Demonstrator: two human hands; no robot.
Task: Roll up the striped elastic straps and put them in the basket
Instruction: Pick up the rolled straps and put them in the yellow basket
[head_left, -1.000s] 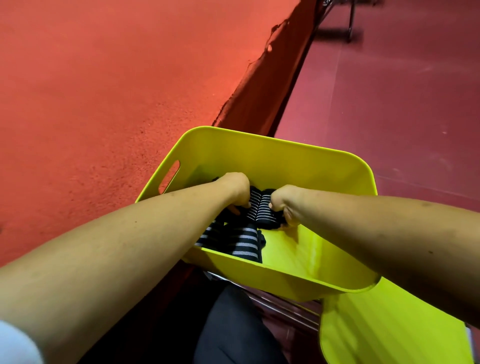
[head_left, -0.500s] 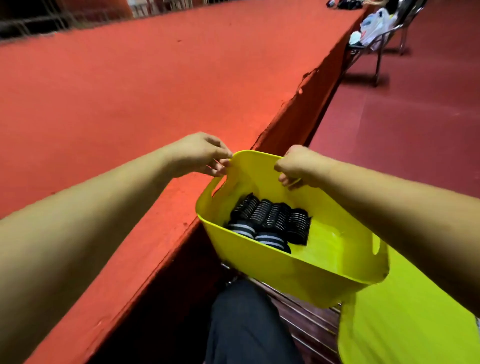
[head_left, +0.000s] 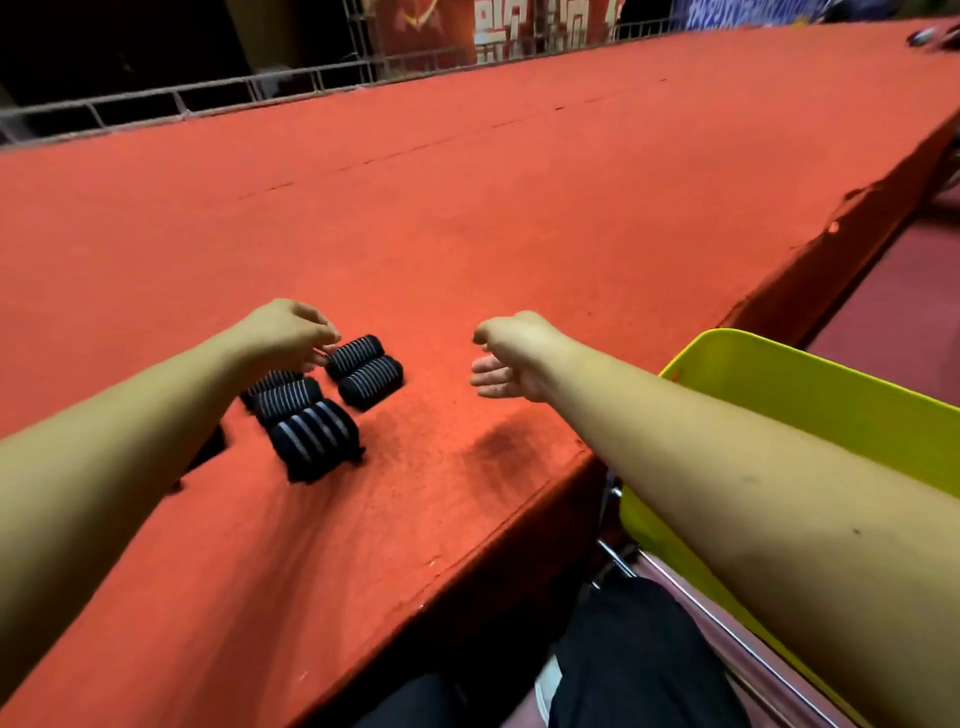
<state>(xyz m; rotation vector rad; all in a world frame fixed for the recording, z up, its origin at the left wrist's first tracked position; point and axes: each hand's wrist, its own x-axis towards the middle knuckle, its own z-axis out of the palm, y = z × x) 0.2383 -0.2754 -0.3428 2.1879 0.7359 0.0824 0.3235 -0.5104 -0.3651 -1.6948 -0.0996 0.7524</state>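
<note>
Hands left the basket (head_left: 779, 379) rim, now over the table (head_left: 519, 208). Left hand (head_left: 283, 332) curled at the far roll (head_left: 356, 349), grip unclear; right hand (head_left: 506, 358) loose, empty. Several rolled straps (head_left: 311, 439) on table left, not yet loaded; basket near right.

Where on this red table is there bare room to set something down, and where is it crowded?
Bare: the wide stretch of red table beyond both hands up to the railing, and the patch between the rolled straps and the right hand. Crowded: the cluster of rolled straps by the left hand, near the front edge.
</note>
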